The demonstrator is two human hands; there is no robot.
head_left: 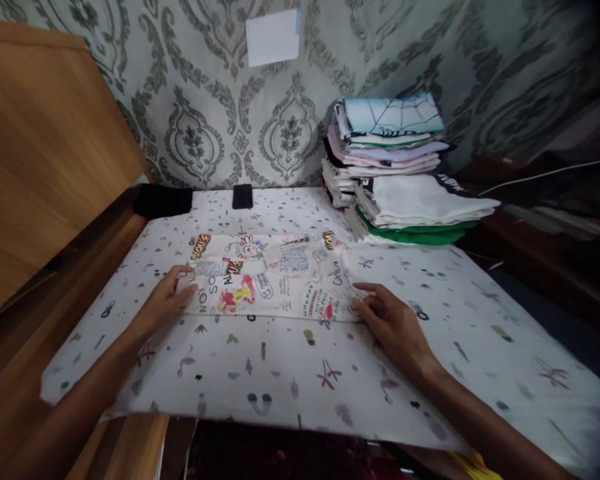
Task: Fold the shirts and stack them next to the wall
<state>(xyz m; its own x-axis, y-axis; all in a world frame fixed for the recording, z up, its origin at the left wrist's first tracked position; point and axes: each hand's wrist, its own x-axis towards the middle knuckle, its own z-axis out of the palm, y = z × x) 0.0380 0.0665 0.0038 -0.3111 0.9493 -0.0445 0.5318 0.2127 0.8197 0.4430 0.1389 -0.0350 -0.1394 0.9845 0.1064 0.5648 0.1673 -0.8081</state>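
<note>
A white garment (275, 287) with colourful drawings and lettering lies folded into a long flat strip on the patterned white cloth. At its left end is my left hand (169, 297), fingers and thumb closed on the edge. My right hand (397, 327) is at the opposite end, with index finger and thumb pinching the right edge. The remaining fingers of that hand curl under and are partly hidden. Between the hands the fabric lies flat, with slight creases.
Stacks of folded clothes (387, 143) stand at the back right, a white folded piece (410, 200) topping the nearer one. A black folded cloth (163, 201) and a small dark flat object (243, 197) lie along the back. A wooden panel (50, 147) rises at left.
</note>
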